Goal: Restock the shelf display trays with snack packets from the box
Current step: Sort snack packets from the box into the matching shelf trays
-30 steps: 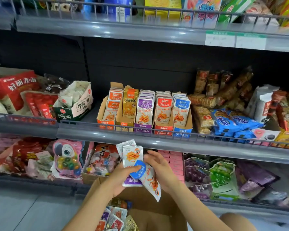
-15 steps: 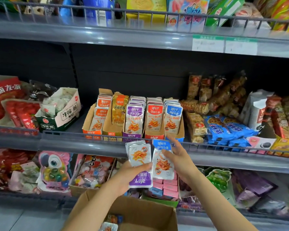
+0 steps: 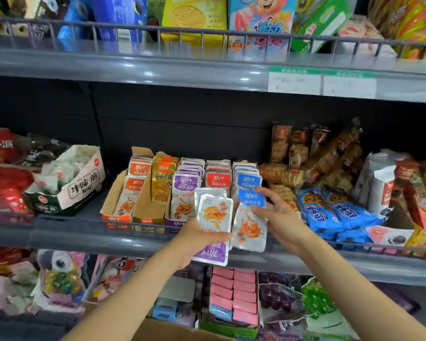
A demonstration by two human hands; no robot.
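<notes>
Fingers (image 3: 271, 196) of the right hand (image 3: 283, 217) pinch a blue-topped packet (image 3: 250, 225) along its right edge. They hold it upright just in front of the blue row (image 3: 247, 179), at the right end of the cardboard display tray (image 3: 113, 195) on the middle shelf (image 3: 84, 238). The left hand (image 3: 194, 238) grips a small stack of purple packets (image 3: 214, 215) upside down, thumb across the face and purple ends hanging over the shelf's front rail. A corner of the box (image 3: 172, 332) shows below both arms. The step in hand looks to be seating the blue packet, so it should clear the rail and drop behind the tray's front lip, with its header up and print facing out. It should then lean back against its row so it does not flop forward. The foil looks slick and soft, so a grip on the sealed edge will likely hold better than a squeeze on the belly. The purple stack needs turning right way up before it goes to the purple row (image 3: 185, 188). That row lies beyond the red row (image 3: 218, 179), and the colours should stay apart.
</notes>
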